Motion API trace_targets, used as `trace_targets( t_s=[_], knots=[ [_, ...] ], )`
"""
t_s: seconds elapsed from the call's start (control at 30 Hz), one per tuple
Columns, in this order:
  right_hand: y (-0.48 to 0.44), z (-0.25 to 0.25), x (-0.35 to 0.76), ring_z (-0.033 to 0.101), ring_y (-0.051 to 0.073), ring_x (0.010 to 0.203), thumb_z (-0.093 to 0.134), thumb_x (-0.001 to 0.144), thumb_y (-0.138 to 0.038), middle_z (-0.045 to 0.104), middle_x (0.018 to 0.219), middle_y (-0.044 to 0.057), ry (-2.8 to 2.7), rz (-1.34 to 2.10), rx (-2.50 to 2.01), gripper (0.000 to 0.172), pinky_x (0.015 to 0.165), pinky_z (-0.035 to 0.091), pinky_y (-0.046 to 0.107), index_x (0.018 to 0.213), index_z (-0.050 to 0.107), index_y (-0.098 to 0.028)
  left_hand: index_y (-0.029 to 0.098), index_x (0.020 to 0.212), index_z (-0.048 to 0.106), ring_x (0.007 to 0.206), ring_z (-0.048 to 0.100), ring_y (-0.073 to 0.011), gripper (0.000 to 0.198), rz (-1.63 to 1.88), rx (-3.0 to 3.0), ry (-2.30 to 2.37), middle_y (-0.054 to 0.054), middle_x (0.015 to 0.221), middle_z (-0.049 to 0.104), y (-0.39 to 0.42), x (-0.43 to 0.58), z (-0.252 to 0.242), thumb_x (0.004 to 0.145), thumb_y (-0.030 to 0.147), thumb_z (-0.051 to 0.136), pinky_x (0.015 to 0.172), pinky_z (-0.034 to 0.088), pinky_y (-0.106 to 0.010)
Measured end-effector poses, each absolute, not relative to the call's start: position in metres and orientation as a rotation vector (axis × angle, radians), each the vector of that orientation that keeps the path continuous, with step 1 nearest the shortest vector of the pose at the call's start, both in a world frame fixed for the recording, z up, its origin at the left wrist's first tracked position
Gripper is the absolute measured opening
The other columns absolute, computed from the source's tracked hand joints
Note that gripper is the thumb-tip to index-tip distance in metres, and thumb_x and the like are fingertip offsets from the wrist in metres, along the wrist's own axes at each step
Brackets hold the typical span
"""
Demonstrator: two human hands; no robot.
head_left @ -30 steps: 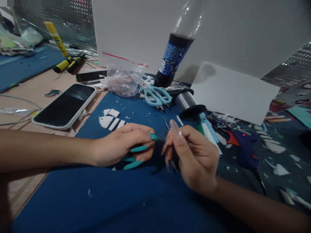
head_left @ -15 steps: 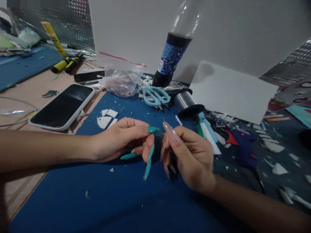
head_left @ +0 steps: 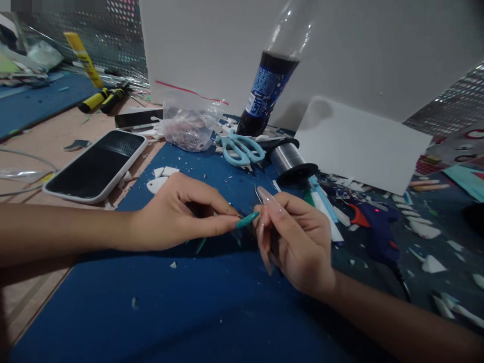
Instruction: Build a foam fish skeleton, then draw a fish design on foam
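My left hand, with long teal nails, is closed in a pinch just above the blue mat. Its fingertips touch those of my right hand, which has long pale nails and is also pinched. A thin curved wire sticks up from between the right fingers. What the left fingers pinch is too small to make out. Both hands meet at the mat's middle.
A phone lies left of the mat. White foam pieces sit behind my left hand. Teal scissors, a plastic bag, a dark soda bottle, a spool, white card and a blue glue gun stand beyond.
My left hand's fingers curled in from a spread pose to a tight pinch and dropped closer to the mat. The right hand stayed nearly in place.
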State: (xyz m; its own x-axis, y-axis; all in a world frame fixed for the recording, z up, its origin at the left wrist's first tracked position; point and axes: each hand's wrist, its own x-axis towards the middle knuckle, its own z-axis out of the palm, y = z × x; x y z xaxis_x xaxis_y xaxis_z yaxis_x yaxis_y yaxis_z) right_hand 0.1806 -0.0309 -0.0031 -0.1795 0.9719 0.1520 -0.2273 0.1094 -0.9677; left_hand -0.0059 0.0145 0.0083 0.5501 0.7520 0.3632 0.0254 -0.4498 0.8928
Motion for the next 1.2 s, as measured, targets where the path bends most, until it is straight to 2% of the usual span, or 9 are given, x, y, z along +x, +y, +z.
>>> trace_targets(
  t_s=[0.17,0.4,0.73,1.2],
  knots=[
    [-0.0326,-0.0028,0.1811,0.045,0.006,0.033,0.057,0.091,-0.03,0.054,0.044,-0.004,-1.265,1.352,-0.839,0.031,0.031,0.031,0.019,0.063,0.057,-0.018,0.015,0.072,0.073,0.052,0.065,-0.0092,0.004,1.044,2.146,0.67,-0.002,0.066,0.074,0.0177,-0.0087,0.0058,0.076,0.015,0.071,0.047,0.048,-0.013],
    [-0.0329,-0.0015,0.1815,0.046,0.005,0.032,0.061,0.089,-0.028,0.052,0.04,-0.005,-1.309,1.327,-0.892,0.033,0.032,0.033,0.015,0.058,0.055,-0.017,0.017,0.07,0.071,0.047,0.06,-0.0058,0.008,1.14,2.336,0.722,0.001,0.06,0.072,0.0173,-0.0088,0.0071,0.077,0.015,0.07,0.045,0.044,-0.012],
    [-0.0318,-0.0012,0.1794,0.044,0.003,0.032,0.059,0.09,-0.027,0.052,0.04,-0.005,-1.329,1.324,-0.909,0.036,0.034,0.032,0.015,0.057,0.054,-0.016,0.016,0.073,0.072,0.056,0.066,-0.0076,0.005,1.142,2.361,0.658,-0.001,0.067,0.074,0.0167,-0.0094,0.0053,0.077,0.013,0.071,0.056,0.049,-0.011],
    [-0.0326,0.0013,0.1782,0.042,0.005,0.031,0.061,0.088,-0.03,0.051,0.04,-0.005,-1.332,1.305,-0.946,0.035,0.032,0.029,0.018,0.056,0.055,-0.018,0.021,0.074,0.071,0.056,0.066,-0.009,0.008,1.102,2.35,0.651,0.0,0.069,0.075,0.0175,-0.009,0.0063,0.079,0.015,0.069,0.054,0.049,-0.014]
  ],
)
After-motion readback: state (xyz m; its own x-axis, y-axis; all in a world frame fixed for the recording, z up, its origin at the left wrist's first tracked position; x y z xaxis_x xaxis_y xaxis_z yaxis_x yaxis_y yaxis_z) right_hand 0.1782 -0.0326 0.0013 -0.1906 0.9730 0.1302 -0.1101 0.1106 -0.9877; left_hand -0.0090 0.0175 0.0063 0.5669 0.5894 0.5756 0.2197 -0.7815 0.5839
